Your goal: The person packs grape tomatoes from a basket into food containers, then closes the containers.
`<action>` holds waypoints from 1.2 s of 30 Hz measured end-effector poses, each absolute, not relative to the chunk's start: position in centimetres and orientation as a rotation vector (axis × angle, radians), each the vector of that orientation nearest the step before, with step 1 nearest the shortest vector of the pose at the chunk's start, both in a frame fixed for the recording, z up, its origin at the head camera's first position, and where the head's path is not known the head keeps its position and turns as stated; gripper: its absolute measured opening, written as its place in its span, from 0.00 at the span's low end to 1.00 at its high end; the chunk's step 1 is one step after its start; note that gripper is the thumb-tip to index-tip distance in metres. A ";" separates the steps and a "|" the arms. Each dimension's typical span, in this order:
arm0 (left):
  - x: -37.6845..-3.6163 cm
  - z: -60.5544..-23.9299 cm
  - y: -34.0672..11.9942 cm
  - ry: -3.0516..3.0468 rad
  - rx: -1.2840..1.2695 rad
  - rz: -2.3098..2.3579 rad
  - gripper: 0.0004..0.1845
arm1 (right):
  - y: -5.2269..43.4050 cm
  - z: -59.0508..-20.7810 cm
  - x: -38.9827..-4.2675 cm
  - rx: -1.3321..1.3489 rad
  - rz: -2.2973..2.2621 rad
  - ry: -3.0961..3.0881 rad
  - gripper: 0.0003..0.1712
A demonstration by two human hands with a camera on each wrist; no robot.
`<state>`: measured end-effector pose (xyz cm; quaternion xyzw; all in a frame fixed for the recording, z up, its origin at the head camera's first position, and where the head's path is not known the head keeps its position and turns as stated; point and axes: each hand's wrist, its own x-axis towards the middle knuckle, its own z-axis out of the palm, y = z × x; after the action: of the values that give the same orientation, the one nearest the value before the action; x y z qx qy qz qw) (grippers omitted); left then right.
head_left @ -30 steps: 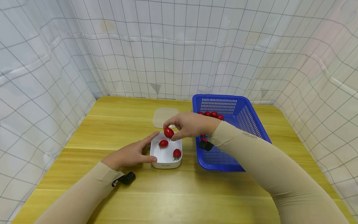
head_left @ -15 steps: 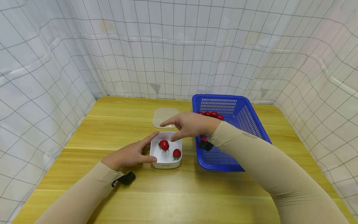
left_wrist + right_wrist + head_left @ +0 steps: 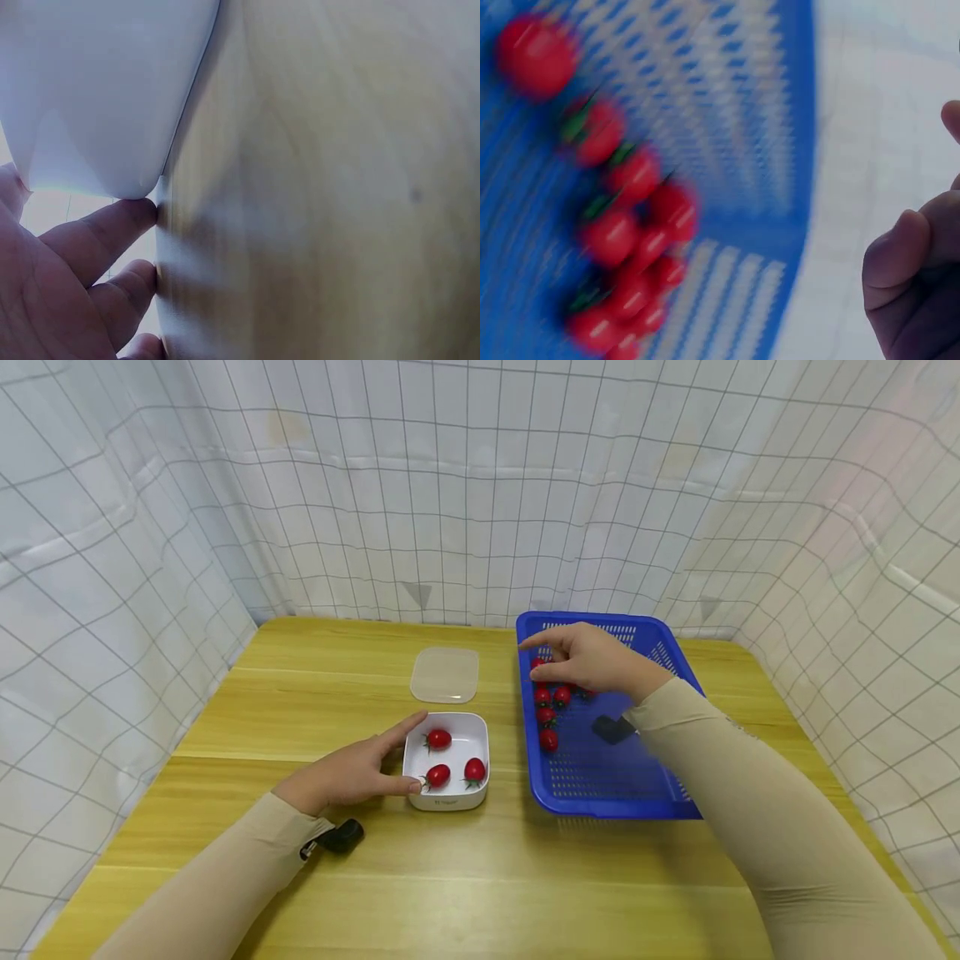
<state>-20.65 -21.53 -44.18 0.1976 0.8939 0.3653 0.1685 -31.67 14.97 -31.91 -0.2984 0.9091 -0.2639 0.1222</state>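
Observation:
My left hand (image 3: 348,772) rests against the left side of a square white container (image 3: 447,804), index finger at its far left corner and thumb on the near left rim. In the left wrist view its fairly straight fingers (image 3: 105,232) touch the container's side. Three cherry tomatoes lie inside: one at the back (image 3: 438,739), one front left (image 3: 438,776), one at the right (image 3: 474,769). Holding nothing, my right hand (image 3: 588,657) hovers over the blue basket (image 3: 555,802), thumb and index finger apart. Several cherry tomatoes (image 3: 609,236) sit along the basket's left side, partly hidden by that hand.
A translucent square lid (image 3: 445,675) lies flat on the wooden table (image 3: 322,693) behind the container. The basket has raised slotted walls and stands to the container's right. A grid-patterned white curtain (image 3: 450,510) surrounds the table at the back and sides.
My right hand has released a cherry tomato into the container, then moved right, over the basket. That tomato now lies at the container's front left. The left hand has stayed in place.

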 end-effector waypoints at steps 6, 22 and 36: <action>-20.6 -44.0 -21.3 2.546 0.555 1.027 0.56 | 18.4 -34.7 -34.0 -0.797 -0.630 2.657 0.25; -20.6 -43.9 -21.2 2.526 0.558 1.041 0.56 | 17.5 -39.0 -34.5 -0.901 -0.360 2.554 0.24; -20.6 -43.8 -21.3 2.527 0.570 1.041 0.56 | 16.7 -39.6 -33.9 -0.782 -0.348 2.511 0.26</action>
<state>-20.59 -21.26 -43.81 0.2009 0.8914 0.3671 0.1741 -33.90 16.73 -39.55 -0.2859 0.9184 -0.1274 0.2421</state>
